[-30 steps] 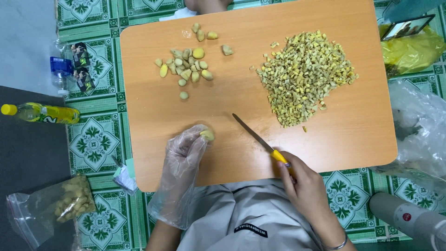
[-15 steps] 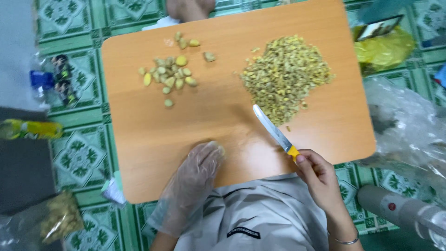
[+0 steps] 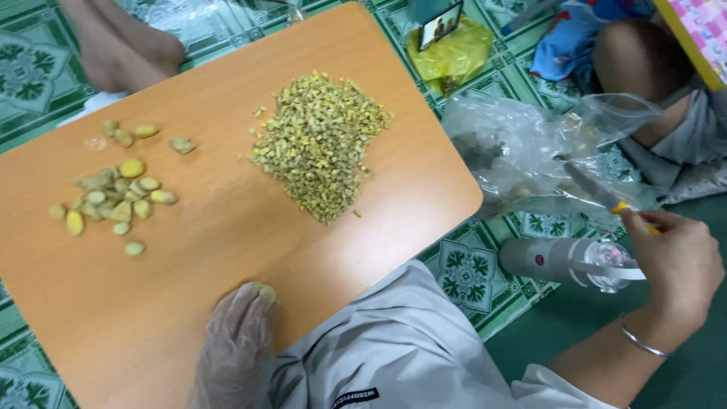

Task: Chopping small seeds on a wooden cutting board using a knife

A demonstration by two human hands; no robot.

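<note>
An orange wooden board [image 3: 227,250] lies over my lap. On it sit a heap of finely chopped yellow-green pieces [image 3: 322,140] and, to the left, several peeled ginger chunks [image 3: 113,197]. My left hand [image 3: 235,333], in a clear plastic glove, rests on the board's near edge with its fingers curled together. A yellowish ginger piece seems to be tucked under its fingertips. My right hand [image 3: 674,261] is off the board at the far right, gripping a knife [image 3: 598,193] by its yellow handle. The blade points over the plastic bags.
Crumpled clear plastic bags [image 3: 545,151] lie right of the board, with a grey cylindrical device [image 3: 560,261] below them. A yellow bag [image 3: 454,57] with a phone [image 3: 441,24] propped on it sits at the back. Another person's foot [image 3: 121,45] and another person's knee [image 3: 636,53] border the board.
My right hand has carried the knife off the board, out to the right over the bags. The view has swung right. My gloved left hand stays at the board's near edge.
</note>
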